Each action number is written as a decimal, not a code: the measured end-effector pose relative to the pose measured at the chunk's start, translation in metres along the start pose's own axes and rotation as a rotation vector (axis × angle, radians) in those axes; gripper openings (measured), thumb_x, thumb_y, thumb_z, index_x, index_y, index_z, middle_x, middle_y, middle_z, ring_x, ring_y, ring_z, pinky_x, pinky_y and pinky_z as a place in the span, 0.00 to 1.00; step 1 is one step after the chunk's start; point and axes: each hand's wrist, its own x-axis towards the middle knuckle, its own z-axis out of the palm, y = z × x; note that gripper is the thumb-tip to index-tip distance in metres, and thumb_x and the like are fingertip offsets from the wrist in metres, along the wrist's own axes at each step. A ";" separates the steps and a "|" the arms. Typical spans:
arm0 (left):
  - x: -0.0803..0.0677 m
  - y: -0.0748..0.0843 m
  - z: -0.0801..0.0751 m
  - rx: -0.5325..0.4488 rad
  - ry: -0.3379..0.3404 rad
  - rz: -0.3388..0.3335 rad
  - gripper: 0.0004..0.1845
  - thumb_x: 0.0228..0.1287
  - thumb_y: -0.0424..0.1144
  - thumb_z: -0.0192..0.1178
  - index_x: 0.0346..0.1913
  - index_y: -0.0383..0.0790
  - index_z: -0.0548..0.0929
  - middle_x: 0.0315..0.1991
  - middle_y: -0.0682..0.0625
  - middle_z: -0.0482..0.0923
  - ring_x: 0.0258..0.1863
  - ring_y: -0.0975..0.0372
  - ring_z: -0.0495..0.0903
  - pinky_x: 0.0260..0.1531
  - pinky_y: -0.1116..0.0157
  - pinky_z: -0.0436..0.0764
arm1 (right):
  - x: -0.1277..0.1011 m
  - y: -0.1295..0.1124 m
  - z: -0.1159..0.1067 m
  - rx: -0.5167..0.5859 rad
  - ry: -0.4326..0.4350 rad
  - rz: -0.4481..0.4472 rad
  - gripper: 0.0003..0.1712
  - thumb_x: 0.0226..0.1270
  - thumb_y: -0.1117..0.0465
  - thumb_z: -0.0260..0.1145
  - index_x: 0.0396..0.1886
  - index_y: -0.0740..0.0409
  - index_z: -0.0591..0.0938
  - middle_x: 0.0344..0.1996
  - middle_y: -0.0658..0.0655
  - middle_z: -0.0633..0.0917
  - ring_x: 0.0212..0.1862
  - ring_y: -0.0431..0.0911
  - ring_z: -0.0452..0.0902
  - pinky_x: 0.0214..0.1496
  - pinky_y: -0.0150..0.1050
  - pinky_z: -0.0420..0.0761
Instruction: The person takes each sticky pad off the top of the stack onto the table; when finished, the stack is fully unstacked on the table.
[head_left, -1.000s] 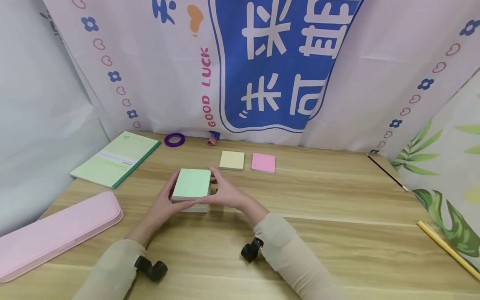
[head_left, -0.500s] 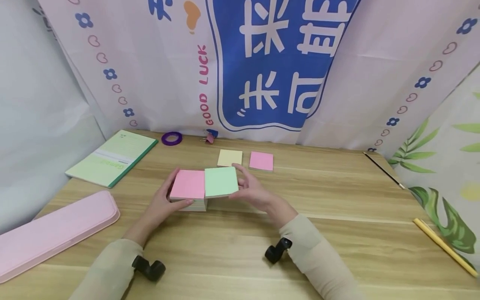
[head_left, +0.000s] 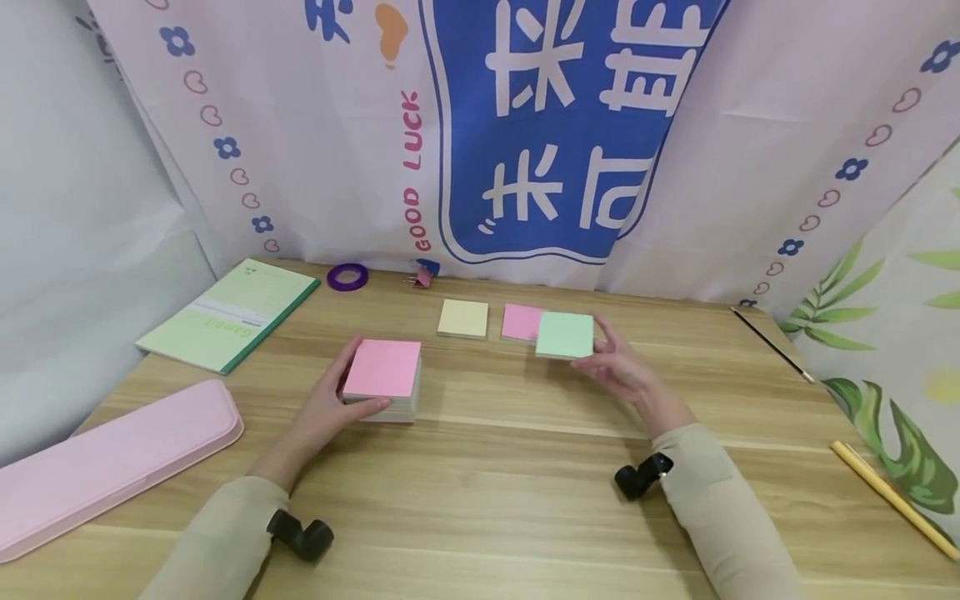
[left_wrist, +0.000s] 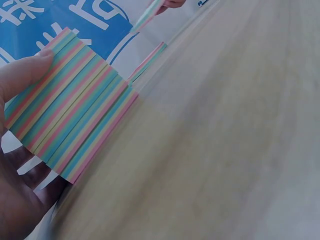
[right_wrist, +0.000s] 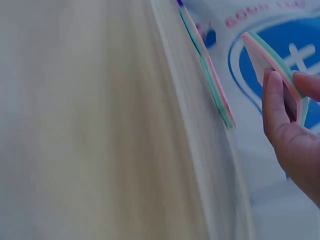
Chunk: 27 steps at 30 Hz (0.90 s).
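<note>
A thick stack of sticky notes (head_left: 381, 377) with a pink top sheet stands on the wooden table (head_left: 525, 500); its striped multicolour side (left_wrist: 75, 120) fills the left wrist view. My left hand (head_left: 330, 404) grips this stack by its left and near sides. My right hand (head_left: 618, 367) holds a thin green-topped pad (head_left: 565, 335) just above the table, right of a pink pad (head_left: 519, 322) and a yellow pad (head_left: 463, 318). In the right wrist view the fingers (right_wrist: 277, 107) pinch the thin pad (right_wrist: 272, 60) edge-on.
A green notebook (head_left: 228, 315) and a pink case (head_left: 112, 467) lie at the left. Purple tape (head_left: 347, 277) and binder clips (head_left: 422, 275) sit by the back curtain. A thin brush (head_left: 772, 343) and a yellow pencil (head_left: 892, 498) lie at the right.
My right hand lifted the green-topped pad off the stack and carried it right and back, beside the pink pad. The stack's top now shows pink. The left hand stayed put.
</note>
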 end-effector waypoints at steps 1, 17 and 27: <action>0.000 0.000 0.000 0.002 0.000 0.001 0.51 0.44 0.48 0.66 0.66 0.61 0.42 0.66 0.47 0.41 0.63 0.53 0.43 0.57 0.50 0.46 | 0.000 -0.003 -0.007 0.000 0.014 0.002 0.53 0.49 0.87 0.43 0.67 0.42 0.39 0.48 0.62 0.68 0.41 0.50 0.74 0.45 0.38 0.73; -0.001 -0.001 0.000 -0.013 -0.006 -0.008 0.50 0.44 0.48 0.66 0.66 0.62 0.42 0.66 0.47 0.41 0.63 0.53 0.43 0.57 0.50 0.46 | 0.024 -0.016 -0.065 -0.132 0.126 0.147 0.49 0.55 0.84 0.40 0.65 0.42 0.30 0.65 0.63 0.38 0.41 0.44 0.72 0.55 0.40 0.64; -0.005 0.008 0.000 -0.046 -0.017 -0.010 0.50 0.46 0.42 0.66 0.67 0.54 0.42 0.66 0.43 0.41 0.63 0.51 0.42 0.57 0.50 0.45 | 0.016 -0.025 -0.070 -0.363 0.073 0.148 0.40 0.62 0.76 0.43 0.65 0.58 0.32 0.60 0.72 0.44 0.48 0.50 0.65 0.57 0.46 0.59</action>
